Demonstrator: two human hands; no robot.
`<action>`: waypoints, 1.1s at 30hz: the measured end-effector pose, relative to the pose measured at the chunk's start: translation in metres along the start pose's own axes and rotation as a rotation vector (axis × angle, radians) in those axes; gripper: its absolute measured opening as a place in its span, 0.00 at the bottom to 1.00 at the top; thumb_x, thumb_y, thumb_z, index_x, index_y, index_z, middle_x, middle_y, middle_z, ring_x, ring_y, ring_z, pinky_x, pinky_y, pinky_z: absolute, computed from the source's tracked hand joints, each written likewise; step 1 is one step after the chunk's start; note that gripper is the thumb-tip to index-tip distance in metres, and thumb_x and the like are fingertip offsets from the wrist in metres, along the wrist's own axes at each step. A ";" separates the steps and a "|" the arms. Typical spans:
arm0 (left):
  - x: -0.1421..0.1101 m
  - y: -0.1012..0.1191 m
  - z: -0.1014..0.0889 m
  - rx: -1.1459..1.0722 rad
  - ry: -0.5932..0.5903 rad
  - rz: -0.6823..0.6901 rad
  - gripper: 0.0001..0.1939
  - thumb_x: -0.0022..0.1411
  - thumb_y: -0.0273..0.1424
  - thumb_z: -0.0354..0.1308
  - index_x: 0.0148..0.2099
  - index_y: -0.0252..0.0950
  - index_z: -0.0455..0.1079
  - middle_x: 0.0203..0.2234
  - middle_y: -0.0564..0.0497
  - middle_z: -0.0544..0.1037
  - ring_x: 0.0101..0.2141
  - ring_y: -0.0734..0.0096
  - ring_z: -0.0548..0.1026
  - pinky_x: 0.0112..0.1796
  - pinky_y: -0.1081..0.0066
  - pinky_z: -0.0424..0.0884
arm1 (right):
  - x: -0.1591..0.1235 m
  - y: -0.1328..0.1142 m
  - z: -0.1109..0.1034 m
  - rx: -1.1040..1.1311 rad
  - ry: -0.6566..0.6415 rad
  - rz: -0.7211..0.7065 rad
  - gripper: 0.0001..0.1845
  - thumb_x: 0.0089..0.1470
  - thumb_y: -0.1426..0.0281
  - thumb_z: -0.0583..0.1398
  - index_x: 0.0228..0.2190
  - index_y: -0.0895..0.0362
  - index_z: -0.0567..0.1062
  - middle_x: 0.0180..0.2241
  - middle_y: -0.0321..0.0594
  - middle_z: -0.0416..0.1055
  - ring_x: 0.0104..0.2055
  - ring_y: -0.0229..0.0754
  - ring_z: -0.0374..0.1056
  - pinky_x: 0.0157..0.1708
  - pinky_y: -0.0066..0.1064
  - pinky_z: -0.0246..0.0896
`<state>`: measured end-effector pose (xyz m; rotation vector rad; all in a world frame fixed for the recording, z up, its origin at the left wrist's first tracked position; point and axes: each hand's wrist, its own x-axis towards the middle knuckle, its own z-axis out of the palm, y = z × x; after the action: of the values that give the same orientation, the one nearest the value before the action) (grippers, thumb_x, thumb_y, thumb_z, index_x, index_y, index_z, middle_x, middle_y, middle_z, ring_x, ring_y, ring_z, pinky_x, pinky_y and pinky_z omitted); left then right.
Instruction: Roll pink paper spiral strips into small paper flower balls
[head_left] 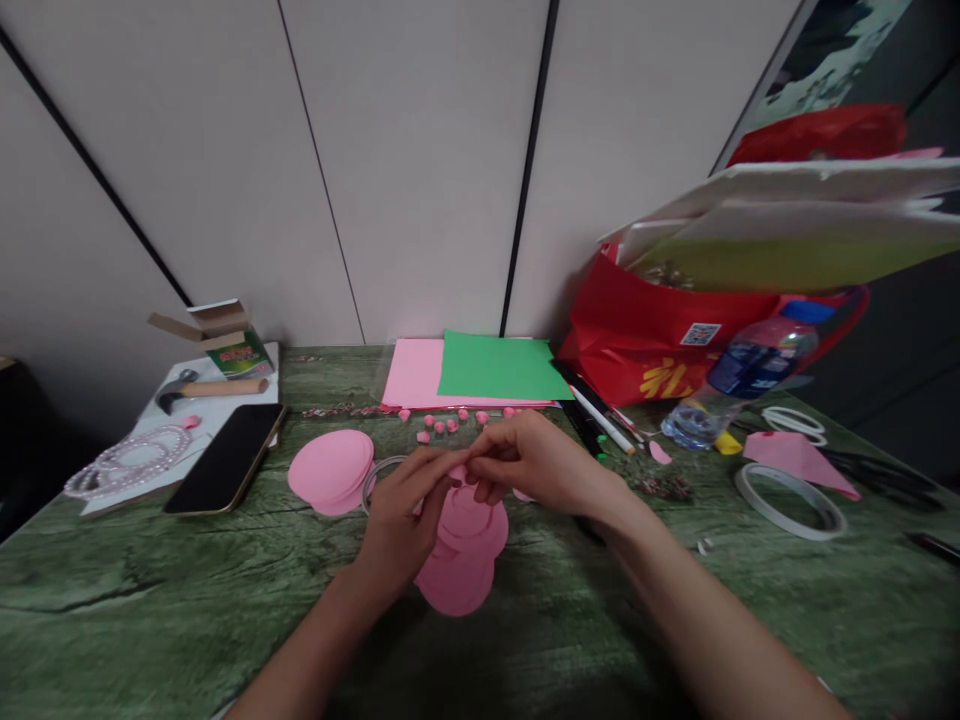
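Note:
My left hand and my right hand meet at the middle of the table, both closed in a pinch. Between their fingertips is a small piece of pink paper, partly hidden by the fingers. Right below lie several overlapping pink paper circles, the upper ones with curved cut lines. A stack of pink paper circles rests to the left, beside a roll of tape that my left hand partly covers. Several small rolled pink paper flowers sit in a loose row beyond my fingers.
Green paper overlaps pink sheets at the back. On the left are a phone, a hammer, pearl strings and an opened box. A red bag, a water bottle and a tape roll stand right.

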<state>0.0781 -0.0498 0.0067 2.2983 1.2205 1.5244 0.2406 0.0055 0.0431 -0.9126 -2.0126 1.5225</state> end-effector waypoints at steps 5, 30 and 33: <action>0.000 0.002 0.000 -0.036 -0.007 -0.030 0.16 0.58 0.19 0.49 0.45 0.38 0.71 0.32 0.48 0.76 0.32 0.72 0.74 0.31 0.72 0.72 | -0.001 -0.001 -0.001 0.034 -0.007 0.008 0.06 0.49 0.70 0.59 0.25 0.60 0.74 0.19 0.36 0.72 0.22 0.34 0.70 0.25 0.26 0.70; 0.008 0.005 -0.003 -0.778 0.161 -0.697 0.09 0.52 0.29 0.59 0.37 0.33 0.75 0.18 0.53 0.73 0.23 0.75 0.71 0.26 0.72 0.68 | -0.041 -0.037 -0.033 -0.137 0.033 -0.265 0.05 0.47 0.68 0.61 0.28 0.56 0.72 0.30 0.40 0.74 0.35 0.41 0.70 0.33 0.30 0.65; 0.009 0.007 -0.002 -0.882 0.153 -0.730 0.10 0.49 0.29 0.61 0.36 0.33 0.75 0.17 0.53 0.72 0.23 0.76 0.70 0.27 0.71 0.67 | -0.035 -0.035 -0.024 -0.440 0.030 -0.223 0.09 0.50 0.64 0.59 0.25 0.56 0.73 0.22 0.36 0.72 0.24 0.35 0.66 0.23 0.26 0.58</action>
<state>0.0817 -0.0491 0.0182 1.0458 0.9490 1.5004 0.2725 -0.0104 0.0841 -0.8247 -2.3833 0.9582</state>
